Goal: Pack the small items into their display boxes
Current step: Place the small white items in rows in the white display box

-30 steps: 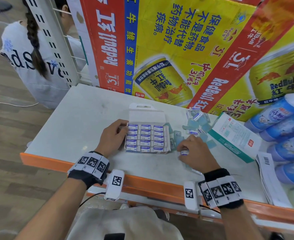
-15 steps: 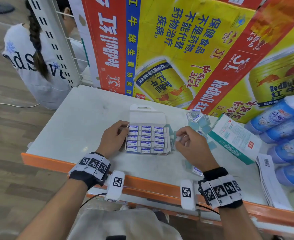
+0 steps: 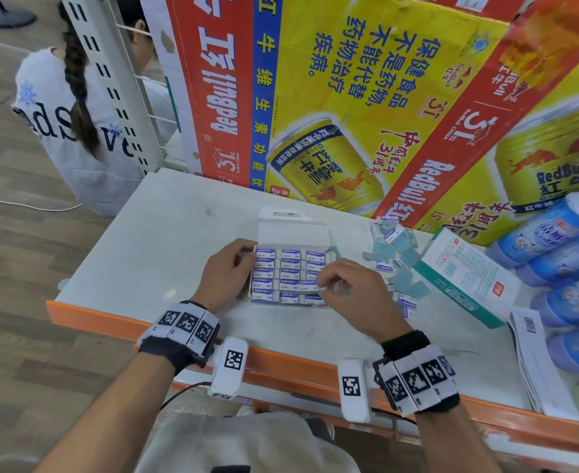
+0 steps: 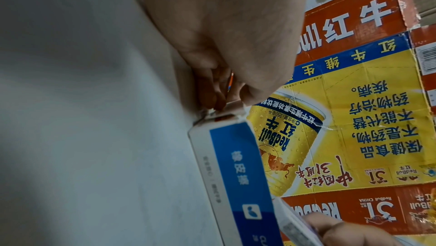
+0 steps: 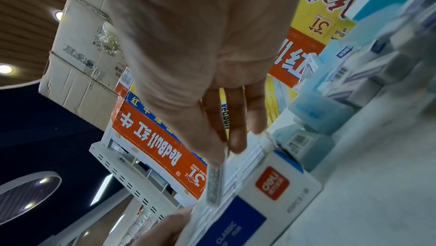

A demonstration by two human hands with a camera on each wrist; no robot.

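Head view, centre of frame: open display box (image 3: 290,276) lies flat on the white table (image 3: 151,254), lid flap folded back toward the top of the frame. Inside are rows of small erasers with blue-and-white sleeves, packed close, three columns across.

Left hand (image 3: 225,271) sits at the box's left edge, fingers curled against the side wall, thumb at the upper left corner. In the left wrist view the fingertips (image 4: 212,99) press onto the box corner; box side with its blue panel runs down the middle of that frame. It braces the box; whether it really wraps round the wall I cannot tell.

Right hand (image 3: 353,291) is over the lower right part of the box, thumb and forefinger pinched narrow on one eraser (image 3: 310,287) just above the packed rows. In the right wrist view the eraser (image 5: 216,184) is held edge-on between the fingertips (image 5: 238,138), tilted, directly above the box's right end with its red logo. Touching the rows or not: cannot tell.

Right of the box, centre right of frame, a loose pile of erasers (image 3: 392,233) and pale blue pieces lies on the table, some just beside the right hand. Further right a white-and-teal carton (image 3: 469,278) lies flat. A Red Bull carton wall (image 3: 349,97) fills the upper frame. A person (image 3: 76,131) with a braid crouches at upper left.
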